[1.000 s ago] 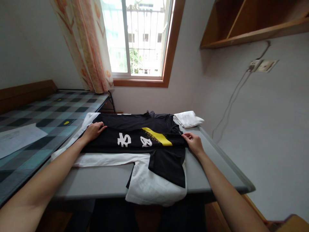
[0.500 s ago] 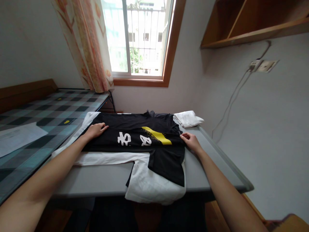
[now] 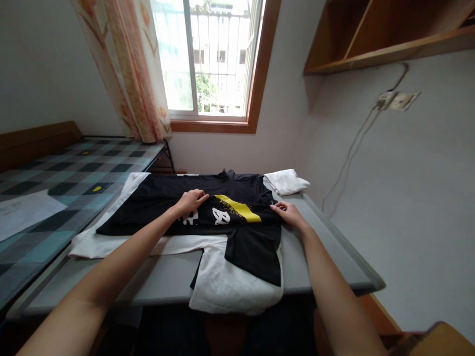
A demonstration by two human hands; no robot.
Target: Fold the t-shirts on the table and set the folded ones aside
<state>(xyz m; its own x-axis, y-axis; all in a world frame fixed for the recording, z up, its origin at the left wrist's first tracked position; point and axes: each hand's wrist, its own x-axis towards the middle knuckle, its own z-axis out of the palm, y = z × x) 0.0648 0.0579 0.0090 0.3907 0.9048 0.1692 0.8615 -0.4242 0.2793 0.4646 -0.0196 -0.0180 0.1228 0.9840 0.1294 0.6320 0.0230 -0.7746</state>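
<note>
A black T-shirt (image 3: 156, 210) with a yellow stripe and white lettering lies folded over lengthwise on the grey table. One short sleeve hangs toward me over a white garment (image 3: 237, 291), which spreads beneath and past the table's front edge. My left hand (image 3: 193, 201) rests on the middle of the shirt along its fold line, fingers stretched out over the cloth and partly covering the lettering. At the shirt's right end, my right hand (image 3: 288, 212) pinches the edge of the black cloth between thumb and fingers.
A folded white cloth (image 3: 285, 182) sits at the table's back right corner. Left of the table (image 3: 334, 247) stands a bed with a checked mattress (image 3: 122, 155) and a sheet of paper (image 3: 29, 212) on it. A cable (image 3: 349, 153) hangs down the right wall.
My left hand has slid right along the shirt, from its left part to the lettering near the yellow stripe. My right hand stays at the shirt's right edge. The view has shifted slightly.
</note>
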